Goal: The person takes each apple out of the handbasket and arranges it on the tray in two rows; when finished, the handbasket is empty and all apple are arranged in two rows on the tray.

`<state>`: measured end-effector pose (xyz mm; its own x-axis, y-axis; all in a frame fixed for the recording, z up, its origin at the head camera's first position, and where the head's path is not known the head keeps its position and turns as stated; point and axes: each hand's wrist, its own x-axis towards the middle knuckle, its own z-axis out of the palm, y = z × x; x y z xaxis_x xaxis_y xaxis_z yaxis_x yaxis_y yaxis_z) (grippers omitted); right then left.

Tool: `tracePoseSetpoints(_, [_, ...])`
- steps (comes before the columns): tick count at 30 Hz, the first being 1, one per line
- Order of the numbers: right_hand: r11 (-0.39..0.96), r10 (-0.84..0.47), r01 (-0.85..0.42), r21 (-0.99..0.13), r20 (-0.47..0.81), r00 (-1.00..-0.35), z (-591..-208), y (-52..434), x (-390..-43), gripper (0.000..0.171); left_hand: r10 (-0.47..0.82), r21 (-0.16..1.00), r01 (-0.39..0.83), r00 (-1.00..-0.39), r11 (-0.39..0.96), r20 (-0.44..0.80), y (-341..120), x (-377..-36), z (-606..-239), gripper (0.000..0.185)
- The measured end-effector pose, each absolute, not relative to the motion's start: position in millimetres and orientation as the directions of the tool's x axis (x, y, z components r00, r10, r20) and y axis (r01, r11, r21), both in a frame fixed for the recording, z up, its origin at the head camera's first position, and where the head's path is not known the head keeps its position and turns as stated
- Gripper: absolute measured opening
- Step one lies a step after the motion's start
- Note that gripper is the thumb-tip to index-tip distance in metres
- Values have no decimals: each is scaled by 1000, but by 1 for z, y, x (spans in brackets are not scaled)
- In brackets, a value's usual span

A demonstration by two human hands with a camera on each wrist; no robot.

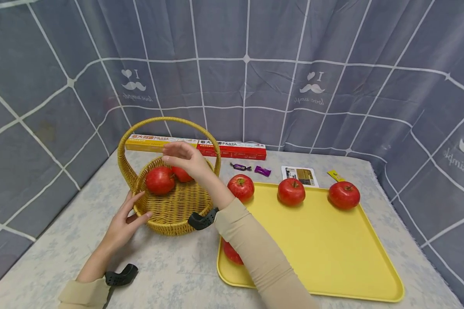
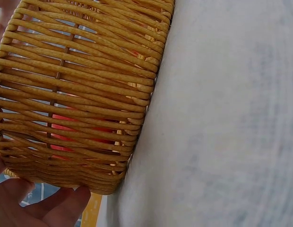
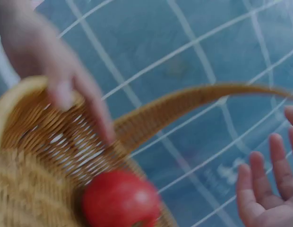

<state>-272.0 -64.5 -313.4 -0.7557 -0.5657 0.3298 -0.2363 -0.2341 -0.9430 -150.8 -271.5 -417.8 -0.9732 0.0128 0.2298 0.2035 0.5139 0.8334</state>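
A wicker basket with a tall arched handle stands on the left of the table, two red apples showing inside. My left hand holds its near left rim, thumb over the edge. Seen from the left wrist, the fingers lie against the woven wall. Above the basket, my right hand reaches under the handle with nothing in it. It partly hides the second apple. The right wrist view shows the right fingers spread apart, away from the apple below.
A yellow tray on the right bears several red apples along its edges; my right forearm crosses its left side. Behind lie pasta boxes, purple-wrapped sweets, a printed packet and a yellow packet. A checked curtain surrounds the table.
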Motion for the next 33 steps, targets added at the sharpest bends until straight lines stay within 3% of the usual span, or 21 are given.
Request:
tracePoseSetpoints(5, [-219,-441,-254,-942,328,-836,-339,-70,-283,37,8,833,193,-975,518,221,-271,-150,-416,64])
tracePoseSetpoints(11, [-41,-345,-313,-949,307,-887,-357,-70,-292,42,4,827,185,-976,531,216,-271,-150,-415,64])
tracePoseSetpoints(17, [156,-336,-226,-962,164,-928,-370,-70,-297,60,7,828,183,-977,530,211,-271,-151,-417,64])
tracePoseSetpoints(24, [247,-399,-55,-967,-50,-916,-374,-69,-297,88,6,828,172,-980,534,200,-270,-151,-415,65])
tracePoseSetpoints(33, [278,-425,-57,-959,-69,-903,-375,-70,-295,87,-2,832,163,-981,530,193,-269,-150,-414,65])
